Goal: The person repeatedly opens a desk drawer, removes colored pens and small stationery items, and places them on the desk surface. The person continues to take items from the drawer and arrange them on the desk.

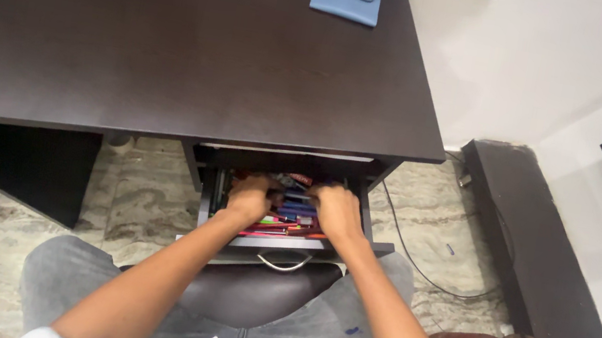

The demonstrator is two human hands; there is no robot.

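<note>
An open drawer (289,242) under the table (174,50) is full of coloured pens (292,210). Both hands, left hand (250,198) and right hand (337,211), reach in, fingers curled among the pens; whether they grip any, I cannot tell.

No boxes, labels, signs or screens here.
Nothing w/ a label on the desk, drawer or floor.

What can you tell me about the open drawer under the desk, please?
The drawer is pulled out from under the right end of the dark wooden desk, above the person's lap. It looks like dark wood, with a curved metal handle on its front. It is full of colourful pens and similar items, packed loosely. The left hand and the right hand both reach inside, resting on the contents.
</note>
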